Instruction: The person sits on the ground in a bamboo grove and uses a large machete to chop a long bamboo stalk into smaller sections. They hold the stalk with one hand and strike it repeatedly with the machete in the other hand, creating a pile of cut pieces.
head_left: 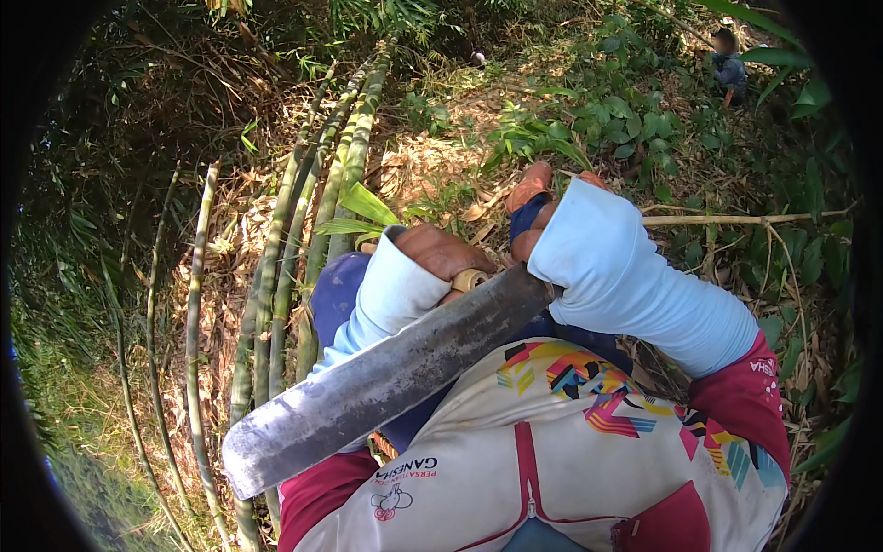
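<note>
A broad machete (pixel 386 382) with a dark, worn metal blade lies slantwise in front of my body, its blunt tip at the lower left. Its handle end runs under the light blue sleeve of my right hand (pixel 528 245), which is closed there; most of those fingers are hidden. Just beyond the blade, my left hand (pixel 443 251) is closed around a pale, ringed bamboo piece (pixel 470 280). The blade hides the lower part of that hand. Green leaf strips (pixel 366 207) stick up beside the left wrist.
Several green bamboo stalks (pixel 276 285) rise along my left. A thin dry stick (pixel 745 220) lies to the right, among leafy plants (pixel 625 124). Dry leaf litter (pixel 418 166) covers the slope ahead. Another person (pixel 728 69) is at the far upper right.
</note>
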A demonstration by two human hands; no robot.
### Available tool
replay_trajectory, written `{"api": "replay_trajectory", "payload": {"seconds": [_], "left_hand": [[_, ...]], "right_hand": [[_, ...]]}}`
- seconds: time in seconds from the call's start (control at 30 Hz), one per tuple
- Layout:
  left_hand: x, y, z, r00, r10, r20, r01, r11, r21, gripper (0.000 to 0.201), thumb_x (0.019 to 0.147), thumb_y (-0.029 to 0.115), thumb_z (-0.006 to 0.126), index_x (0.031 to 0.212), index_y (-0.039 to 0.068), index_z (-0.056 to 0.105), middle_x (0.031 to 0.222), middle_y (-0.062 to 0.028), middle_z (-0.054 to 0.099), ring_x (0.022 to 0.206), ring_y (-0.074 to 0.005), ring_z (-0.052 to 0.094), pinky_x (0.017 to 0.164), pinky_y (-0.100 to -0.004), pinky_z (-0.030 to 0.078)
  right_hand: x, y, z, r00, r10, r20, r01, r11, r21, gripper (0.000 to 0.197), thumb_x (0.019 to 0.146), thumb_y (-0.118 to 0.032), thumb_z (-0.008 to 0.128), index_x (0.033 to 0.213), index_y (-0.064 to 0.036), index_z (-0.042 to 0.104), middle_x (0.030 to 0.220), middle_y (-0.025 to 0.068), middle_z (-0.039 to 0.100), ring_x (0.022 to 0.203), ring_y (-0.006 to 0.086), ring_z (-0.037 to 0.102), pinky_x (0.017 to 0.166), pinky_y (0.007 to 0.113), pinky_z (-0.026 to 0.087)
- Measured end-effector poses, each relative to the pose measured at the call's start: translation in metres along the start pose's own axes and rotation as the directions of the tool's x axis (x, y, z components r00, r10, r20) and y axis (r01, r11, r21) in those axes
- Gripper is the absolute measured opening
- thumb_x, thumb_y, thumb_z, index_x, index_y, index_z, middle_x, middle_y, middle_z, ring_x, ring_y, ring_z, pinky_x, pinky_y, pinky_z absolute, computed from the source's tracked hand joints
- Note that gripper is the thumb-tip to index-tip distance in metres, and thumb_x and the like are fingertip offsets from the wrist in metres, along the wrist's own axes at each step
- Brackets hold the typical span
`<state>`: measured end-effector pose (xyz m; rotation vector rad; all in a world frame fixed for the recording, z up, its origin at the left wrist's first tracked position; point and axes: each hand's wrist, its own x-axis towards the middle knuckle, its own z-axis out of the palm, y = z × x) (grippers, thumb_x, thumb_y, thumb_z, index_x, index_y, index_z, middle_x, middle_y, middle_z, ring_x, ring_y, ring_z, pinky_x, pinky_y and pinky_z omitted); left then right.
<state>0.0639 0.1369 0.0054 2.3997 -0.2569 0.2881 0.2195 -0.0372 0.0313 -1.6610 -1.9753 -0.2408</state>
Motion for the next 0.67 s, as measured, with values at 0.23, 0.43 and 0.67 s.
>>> {"api": "replay_trajectory", "payload": {"seconds": [0.23,0.43,0.67], "left_hand": [[-0.004,0.002,0.013,0.97,0.08,-0.228,-0.075,0.997,0.031,0.022,0.074,0.028,0.065,0.087,0.01,0.068,0.078,-0.0065,0.066,0.073,-0.0284,0.064,0.061,-0.0386,0.049],[0.002,0.007,-0.002,0.999,0.008,-0.034,-0.007,1.0,0.03,0.02,0.07,0.024,0.066,0.086,0.011,0.068,0.076,-0.009,0.066,0.071,-0.0301,0.064,0.06,-0.0376,0.049],[-0.017,0.039,-0.001,0.949,0.251,-0.19,-0.234,0.966,0.11,0.02,0.082,0.026,0.067,0.092,0.009,0.061,0.082,-0.0049,0.06,0.069,-0.0268,0.057,0.061,-0.0373,0.044]], "right_hand": [[0.0,-0.001,0.003,0.999,-0.035,0.014,0.035,0.999,-0.036,0.016,0.052,-0.013,0.067,0.066,-0.0152,0.059,0.064,0.0044,0.051,0.064,0.0268,0.055,0.057,0.04,0.042],[-0.005,0.01,0.01,0.998,0.05,0.022,-0.049,0.998,-0.033,0.019,0.052,-0.011,0.068,0.068,-0.0142,0.058,0.068,0.0047,0.056,0.067,0.0274,0.057,0.061,0.04,0.044],[0.015,0.078,0.018,0.69,0.712,0.131,-0.723,0.687,0.07,0.015,0.07,-0.012,0.07,0.074,-0.0066,0.056,0.067,0.0082,0.057,0.065,0.0222,0.059,0.06,0.04,0.046]]}}
